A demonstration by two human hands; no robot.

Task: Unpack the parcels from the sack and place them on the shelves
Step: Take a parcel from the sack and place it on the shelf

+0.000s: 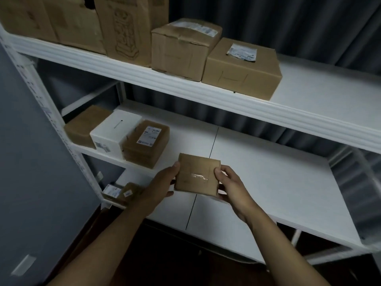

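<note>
I see a white shelving unit (237, 104) filling the view, with a top shelf, a middle shelf (268, 182) and a lower level partly visible at left. On the top shelf stand large cartons (68, 19) at left, then a dented brown box (179, 50) and, touching it on the right, a squarer labelled box (241, 69). The right part of that shelf is bare. On the middle shelf, at the far left, three parcels sit side by side: a brown parcel (84, 124), a white box (115, 131) and a brown labelled parcel (146, 143). Smaller labelled packets (119, 191) lie on the lower level. The sack is not in view.

I hold the small brown parcel (196, 175) just above the front of the middle shelf, near its panel seam. My left hand (160, 184) grips its left edge, thumb on top and fingers curled beneath. My right hand (231, 184) grips the right edge the same way.

I judge the parcel light and stiff: cardboard, flat faces, square corners, a strip of clear tape across the top. The tape may be slick, so the bare cardboard edges are the better hold. One hand would likely suffice.

Nothing stands between the parcel and the open shelf surface to the right of the labelled parcel. The top shelf's front rail overhangs, so I keep the approach low.
</note>
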